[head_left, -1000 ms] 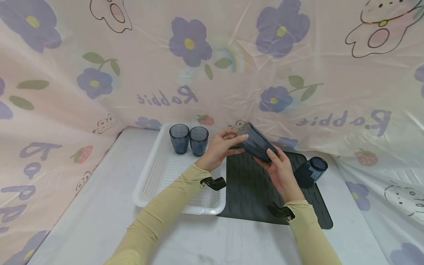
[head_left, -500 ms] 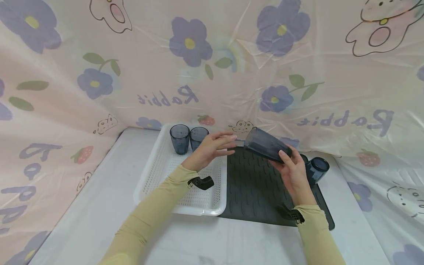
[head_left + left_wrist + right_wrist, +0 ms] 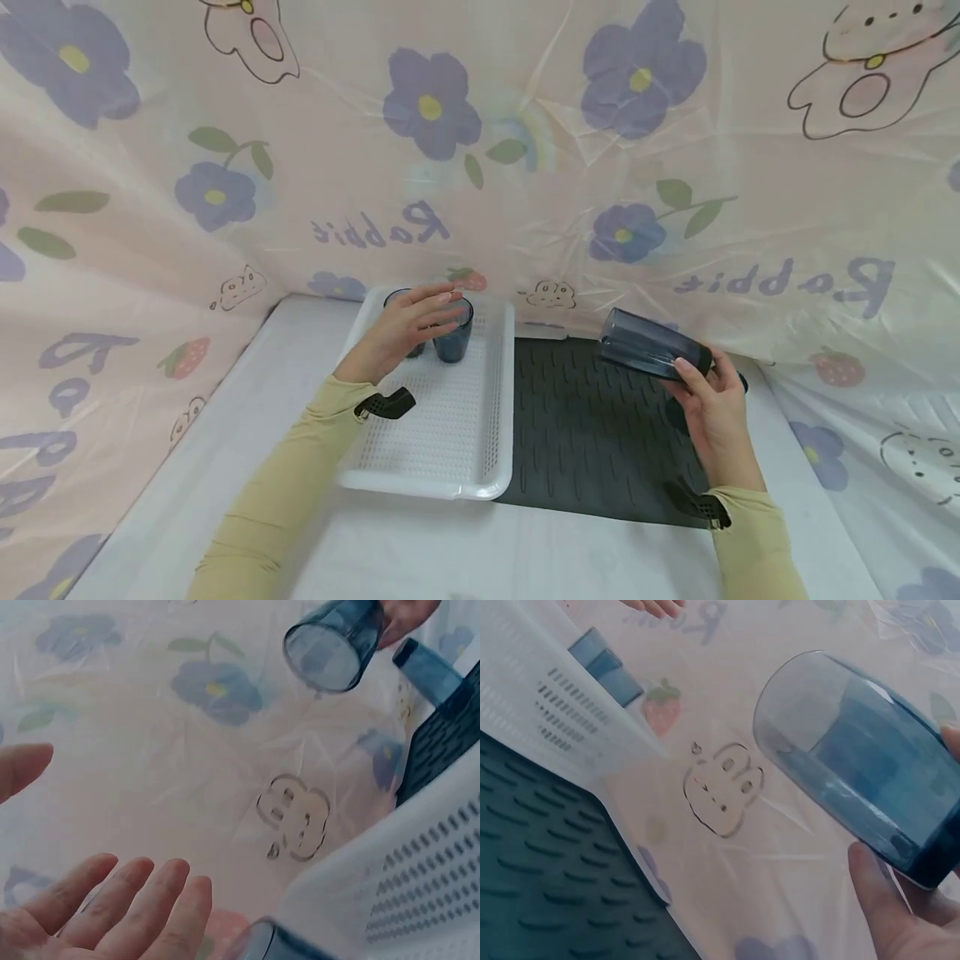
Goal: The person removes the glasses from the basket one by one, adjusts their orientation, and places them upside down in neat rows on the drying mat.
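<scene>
Well, R hand [image 3: 716,421] grips glass [image 3: 647,343]; basket [image 3: 423,487] holds 2 others [image 3: 454,337], prob. both upright.

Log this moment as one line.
left hand: holds nothing; right hand: grips tilted blue tumbler; white perforated basket: two upright tumblers; dark textured mat: another tumbler

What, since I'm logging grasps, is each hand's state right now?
Left hand: open, holding nothing.
Right hand: closed, holding a tilted blue-grey glass near its base.

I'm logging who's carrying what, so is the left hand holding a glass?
No, the left wrist view shows the left hand with its fingers extended and nothing gripped.
</scene>
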Action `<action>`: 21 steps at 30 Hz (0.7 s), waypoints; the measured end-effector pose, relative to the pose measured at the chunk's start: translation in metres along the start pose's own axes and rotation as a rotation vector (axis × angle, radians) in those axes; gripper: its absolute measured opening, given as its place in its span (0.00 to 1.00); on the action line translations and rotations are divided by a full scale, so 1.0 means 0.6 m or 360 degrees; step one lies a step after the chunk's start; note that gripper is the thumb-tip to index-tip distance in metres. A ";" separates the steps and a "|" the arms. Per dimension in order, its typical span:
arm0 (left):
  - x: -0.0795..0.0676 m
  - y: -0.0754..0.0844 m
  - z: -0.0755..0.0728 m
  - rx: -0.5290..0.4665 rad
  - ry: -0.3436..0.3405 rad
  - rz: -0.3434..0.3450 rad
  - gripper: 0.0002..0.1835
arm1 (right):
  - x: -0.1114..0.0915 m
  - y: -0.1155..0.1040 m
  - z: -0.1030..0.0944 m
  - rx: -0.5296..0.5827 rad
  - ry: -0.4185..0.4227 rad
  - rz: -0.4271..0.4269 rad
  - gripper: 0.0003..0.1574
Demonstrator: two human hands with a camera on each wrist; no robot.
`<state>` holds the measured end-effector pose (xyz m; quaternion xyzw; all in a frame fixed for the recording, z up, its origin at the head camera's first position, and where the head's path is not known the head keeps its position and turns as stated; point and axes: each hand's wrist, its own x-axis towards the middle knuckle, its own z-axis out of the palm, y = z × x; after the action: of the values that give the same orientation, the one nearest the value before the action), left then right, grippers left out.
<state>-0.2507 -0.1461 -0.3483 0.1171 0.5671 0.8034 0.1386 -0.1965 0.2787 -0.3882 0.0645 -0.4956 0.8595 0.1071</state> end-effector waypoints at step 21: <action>-0.012 0.028 -0.133 0.0006 0.0147 0.0001 0.26 | -0.009 -0.025 -0.043 -0.0337 0.0367 -0.0042 0.38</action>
<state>-0.2731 -0.2244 -0.3588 0.0804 0.5745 0.8068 0.1119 -0.1877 0.3077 -0.3899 -0.0397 -0.5668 0.8027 0.1809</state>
